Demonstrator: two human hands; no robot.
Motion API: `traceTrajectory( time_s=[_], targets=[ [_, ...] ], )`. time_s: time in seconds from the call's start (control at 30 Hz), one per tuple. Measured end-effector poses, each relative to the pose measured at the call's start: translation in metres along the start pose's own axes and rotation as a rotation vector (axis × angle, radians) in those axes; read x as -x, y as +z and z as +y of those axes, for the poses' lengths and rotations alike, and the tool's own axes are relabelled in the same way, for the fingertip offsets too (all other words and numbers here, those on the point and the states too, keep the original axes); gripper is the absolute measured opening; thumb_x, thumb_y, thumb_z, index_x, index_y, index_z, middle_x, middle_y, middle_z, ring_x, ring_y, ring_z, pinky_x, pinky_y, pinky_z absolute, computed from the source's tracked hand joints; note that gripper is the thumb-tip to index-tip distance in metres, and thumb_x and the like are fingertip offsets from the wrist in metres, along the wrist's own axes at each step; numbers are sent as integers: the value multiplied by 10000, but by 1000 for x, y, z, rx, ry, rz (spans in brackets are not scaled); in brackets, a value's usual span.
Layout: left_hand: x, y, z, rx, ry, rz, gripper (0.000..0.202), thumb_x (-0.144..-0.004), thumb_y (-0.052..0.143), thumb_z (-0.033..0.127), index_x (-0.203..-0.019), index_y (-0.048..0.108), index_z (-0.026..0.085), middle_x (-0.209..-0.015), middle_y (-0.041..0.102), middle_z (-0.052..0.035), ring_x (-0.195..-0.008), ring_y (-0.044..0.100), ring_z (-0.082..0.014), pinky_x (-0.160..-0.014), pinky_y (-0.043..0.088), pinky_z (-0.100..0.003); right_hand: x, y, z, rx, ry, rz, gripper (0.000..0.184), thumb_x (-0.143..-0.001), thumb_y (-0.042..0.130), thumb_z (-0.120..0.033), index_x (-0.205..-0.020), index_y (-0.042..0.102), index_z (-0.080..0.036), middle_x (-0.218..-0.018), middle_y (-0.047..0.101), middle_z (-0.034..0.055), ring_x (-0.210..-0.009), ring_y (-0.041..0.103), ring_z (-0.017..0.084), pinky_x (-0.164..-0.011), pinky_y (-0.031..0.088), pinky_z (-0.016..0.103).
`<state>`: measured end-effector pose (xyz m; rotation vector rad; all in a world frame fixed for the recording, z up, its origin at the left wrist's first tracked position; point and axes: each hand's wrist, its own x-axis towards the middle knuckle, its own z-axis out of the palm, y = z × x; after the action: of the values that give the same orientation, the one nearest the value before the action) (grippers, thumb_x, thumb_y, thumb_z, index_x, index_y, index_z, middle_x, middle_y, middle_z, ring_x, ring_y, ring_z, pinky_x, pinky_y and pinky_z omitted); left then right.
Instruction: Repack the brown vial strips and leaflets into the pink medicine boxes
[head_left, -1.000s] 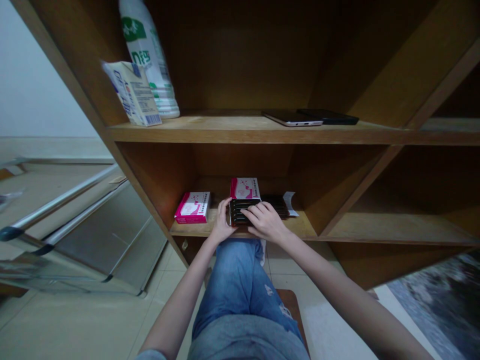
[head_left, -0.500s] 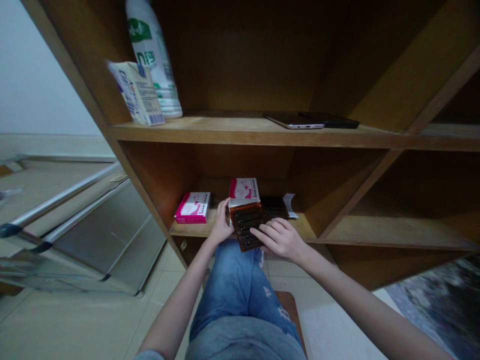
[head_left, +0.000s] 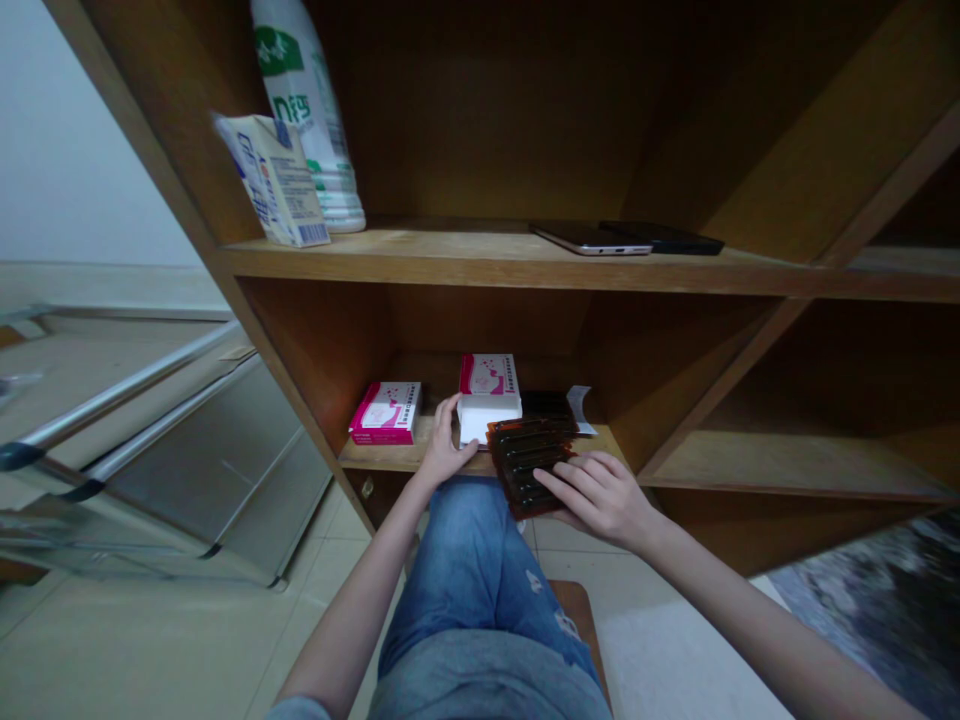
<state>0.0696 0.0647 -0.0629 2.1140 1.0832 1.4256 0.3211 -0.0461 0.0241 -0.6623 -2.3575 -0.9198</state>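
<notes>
While the left hand point(head_left: 448, 452) braces, fingers spread, against the white box point(head_left: 489, 405) on the lower shelf point(head_left: 390, 458), the right hand point(head_left: 600, 495) is clamped on what seems a brown vial tray point(head_left: 529, 462), just right of that box, overhanging the shelf's edge.

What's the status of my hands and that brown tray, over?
Left hand open against white-and-pink box. Right hand grips brown tray, outside the box, overhanging shelf edge. Second dark tray behind it.

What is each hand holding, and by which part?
Right hand grips the brown tray by its near edge; left hand holds the white box at its front-left corner.
</notes>
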Motion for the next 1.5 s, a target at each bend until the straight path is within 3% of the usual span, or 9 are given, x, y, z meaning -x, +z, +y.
traceTrajectory(
  time_s=[0.3, 0.47, 0.63, 0.9, 1.5],
  targets=[
    [0, 0, 1, -10, -11, 3, 758, -685, 607, 223, -1360, 263, 211, -1324, 382, -146, -1248, 387, -300, -1021, 345, -487, 19, 7, 37, 72, 131, -56, 452, -887, 506, -352, -1299, 500, -169, -918, 659, 87, -833, 533, 202, -793, 357, 343],
    [0, 1, 1, -21, -16, 5, 758, -681, 607, 222, -1357, 263, 205, -1328, 377, -147, -1250, 379, -296, -1015, 353, -479, 18, 21, 55, 142, 226, -174, 382, -867, 523, -299, -1206, 567, -128, -959, 645, 112, -852, 525, 222, -806, 337, 352],
    [1, 1, 2, -38, -32, 3, 759, -678, 608, 204, -1354, 261, 198, -1338, 368, -144, -1261, 359, -287, -1020, 351, -470, 15, 41, 67, 169, 230, -275, 371, -849, 536, -262, -1184, 563, -104, -974, 638, 113, -846, 517, 225, -811, 332, 349],
    [1, 0, 3, -37, -44, -1, 763, -672, 610, 200, -1355, 270, 209, -1332, 380, -143, -1253, 373, -293, -1019, 346, -480, 17, 65, 71, 121, 286, -352, 379, -851, 515, -227, -1212, 538, -115, -1028, 608, 134, -904, 502, 248, -806, 330, 363],
    [1, 0, 2, -36, -20, 2, 766, -672, 603, 198, -1361, 269, 212, -1335, 385, -142, -1251, 379, -293, -1014, 350, -474, 14, 70, 75, 38, 276, -410, 429, -886, 495, -394, -1231, 518, -139, -1043, 597, 139, -920, 510, 251, -796, 352, 356]
  ],
)
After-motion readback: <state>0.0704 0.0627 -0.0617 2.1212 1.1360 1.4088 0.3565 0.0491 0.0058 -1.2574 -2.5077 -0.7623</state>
